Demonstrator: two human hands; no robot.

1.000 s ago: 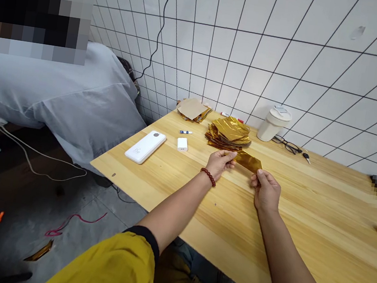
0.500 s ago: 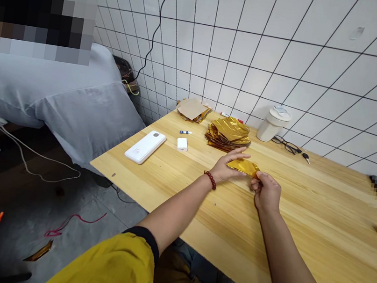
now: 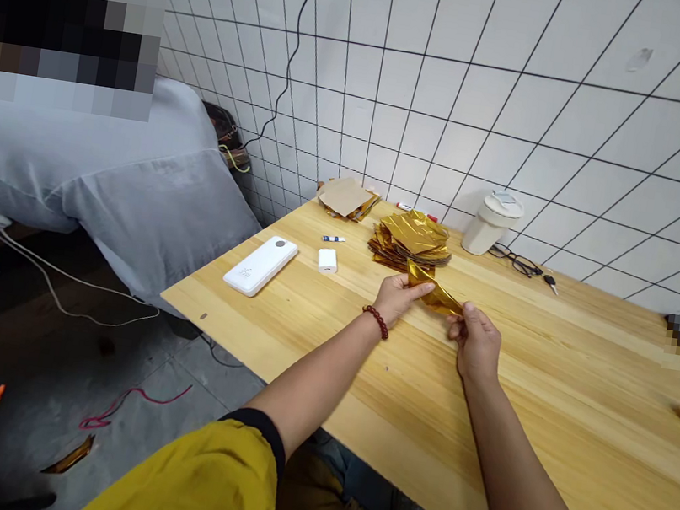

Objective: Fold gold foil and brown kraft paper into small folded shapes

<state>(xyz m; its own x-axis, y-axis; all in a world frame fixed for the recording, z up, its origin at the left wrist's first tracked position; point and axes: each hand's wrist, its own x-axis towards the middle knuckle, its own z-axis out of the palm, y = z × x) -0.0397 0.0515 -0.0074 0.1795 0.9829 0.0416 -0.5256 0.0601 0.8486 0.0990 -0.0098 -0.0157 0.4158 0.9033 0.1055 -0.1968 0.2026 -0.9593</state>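
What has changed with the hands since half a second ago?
The left hand moved slightly left; its spread fingers closed, now pinching the gold foil strip, whose left end points up. The right hand kept its hold at the other end. Foil pile, power bank and lidded cup stayed put.

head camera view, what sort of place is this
Probably a small workroom or home-style work corner, though the view can't settle which. The signs are a wooden table against a tiled-looking wall, a stack of gold foil sheets on it, and a second person in grey close by.
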